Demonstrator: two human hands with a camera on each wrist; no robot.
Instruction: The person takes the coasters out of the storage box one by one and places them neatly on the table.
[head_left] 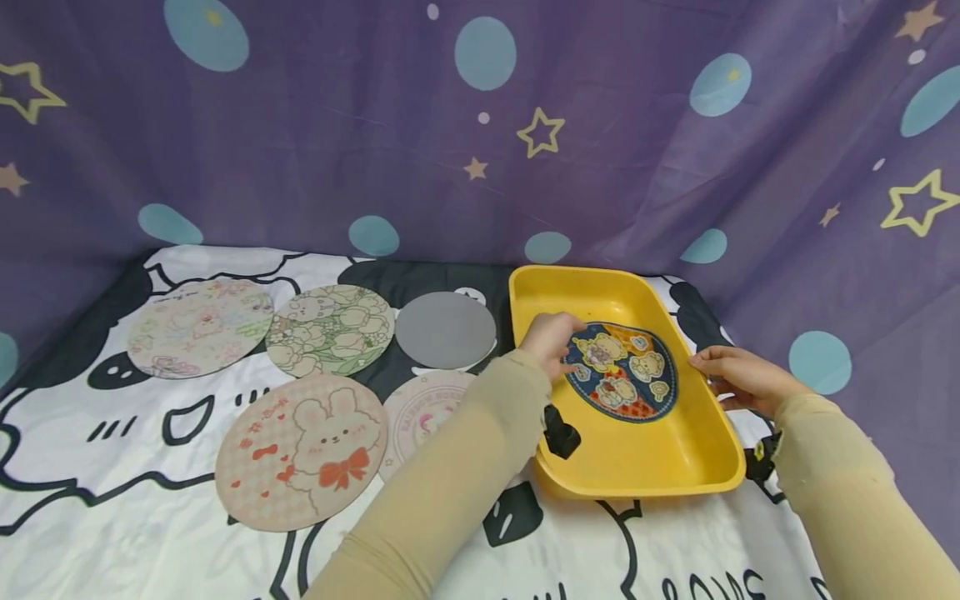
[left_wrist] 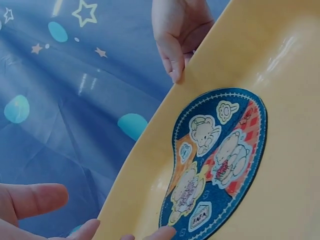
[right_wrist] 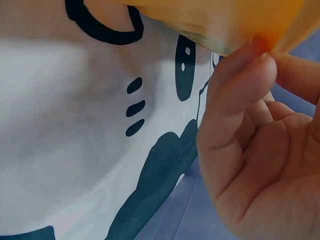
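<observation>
A yellow plastic tray (head_left: 630, 462) stands on the right part of the patterned cloth. Inside it lies a round dark-blue mat (head_left: 621, 372) with bear pictures, its far edge against the side wall. My left hand (head_left: 549, 340) reaches over the left rim, thumb apart from the fingers; in the left wrist view, a fingertip (left_wrist: 165, 233) is at the mat's edge. On the opposite side, my right hand (head_left: 746, 377) pinches the tray's rim between thumb and fingers, as the right wrist view (right_wrist: 260, 135) also shows.
Several round mats lie left of the tray: a pink rabbit one (head_left: 302, 452), a grey one (head_left: 446, 330), a green floral one (head_left: 331, 331), a pastel one (head_left: 201, 328) and a pale pink one (head_left: 423, 408) partly behind my left sleeve. A purple curtain (head_left: 337, 125) hangs behind.
</observation>
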